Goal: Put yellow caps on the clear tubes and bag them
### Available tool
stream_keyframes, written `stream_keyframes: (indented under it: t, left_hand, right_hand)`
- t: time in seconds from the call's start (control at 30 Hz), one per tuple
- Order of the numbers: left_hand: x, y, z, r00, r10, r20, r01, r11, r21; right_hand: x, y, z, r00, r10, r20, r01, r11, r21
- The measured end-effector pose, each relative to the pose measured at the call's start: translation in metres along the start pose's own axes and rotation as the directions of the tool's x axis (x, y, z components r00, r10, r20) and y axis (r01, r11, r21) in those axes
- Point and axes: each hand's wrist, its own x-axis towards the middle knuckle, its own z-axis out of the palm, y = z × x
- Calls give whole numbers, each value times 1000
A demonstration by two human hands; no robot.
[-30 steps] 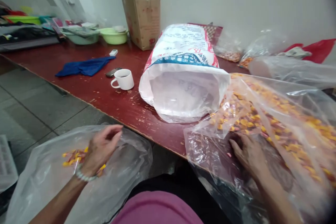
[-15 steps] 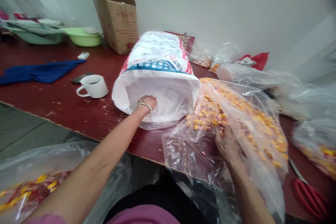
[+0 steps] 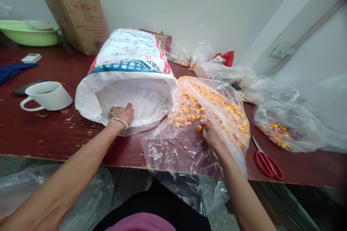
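Observation:
A white printed sack [image 3: 127,52] lies on the red table with its wide mouth facing me. Just inside that mouth is my left hand [image 3: 122,114], a beaded bracelet at its wrist; its fingers curl away from me and their tips are hidden. To the right, a clear plastic bag [image 3: 173,151] lies open, with many small yellow and pink pieces [image 3: 189,110] inside. My right hand [image 3: 213,136] reaches into this bag, by the near edge of the pieces. A yellow piece [image 3: 199,128] is at its fingertips, whether gripped or not is unclear.
On the left stand a white cup [image 3: 50,95], a green basin [image 3: 29,36] and a cardboard box [image 3: 81,18]. Red-handled scissors [image 3: 268,164] lie right of the clear bag, near another plastic bag [image 3: 282,130] of pieces. More bags line the wall. Below left hangs clear plastic [image 3: 89,187].
The view has swung right, so the table's things appear further left. My left hand remains in the sack's mouth, its thumb now raised. A yellow piece now shows apart at my right fingertips.

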Motion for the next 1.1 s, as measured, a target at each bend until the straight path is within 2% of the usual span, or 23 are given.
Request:
stream_keyframes:
  t: [0.17,0.4,0.57,0.67,0.7,0.73,0.77,0.8,0.83,0.87,0.9,0.97,1.1]
  left_hand:
    - [-6,-7,2,996,-23,-82,26,999,35]
    - [-12,-22,1,995,57,-78,-60,998,-29]
    - [-9,-30,-9,996,41,-74,-60,963,-264]
    - [-28,-27,-18,995,77,-59,-95,903,-420]
    - [-42,-24,-22,992,121,-39,-124,845,-520]
    - [-58,-19,-25,983,183,-14,-149,750,-644]
    - [-77,-14,-27,965,263,10,-155,597,-788]
    - [-96,-7,-29,934,355,28,-126,404,-906]
    - [-115,0,-31,902,431,37,-81,253,-964]
    - [-132,7,-33,869,492,47,-33,151,-988]
    - [-147,13,-34,846,529,62,11,99,-995]
    - [-167,20,-34,826,555,95,68,68,-995]
    - [-180,18,-29,812,575,101,84,55,-995]
  right_hand:
    - [5,-15,7,999,-15,49,17,999,-44]
    - [-28,-25,14,999,32,-34,-34,997,-65]
    - [-51,-31,3,992,74,-98,-70,997,37]
    - [-63,-56,-10,990,95,-108,-80,988,133]
    - [-67,-70,-14,991,103,-88,-83,975,206]
    - [-70,-86,-17,993,107,-58,-85,952,293]
    - [-74,-102,-21,993,116,-9,-101,893,439]
    - [-76,-118,-23,993,107,45,-114,817,565]
    - [-78,-132,-25,993,83,81,-116,759,641]
    - [-80,-145,-26,993,53,110,-114,717,687]
    - [-82,-154,-27,992,18,125,-100,713,694]
    - [-84,-165,-28,987,-43,153,-67,760,647]
    - [-85,-167,-31,979,-125,163,17,839,544]
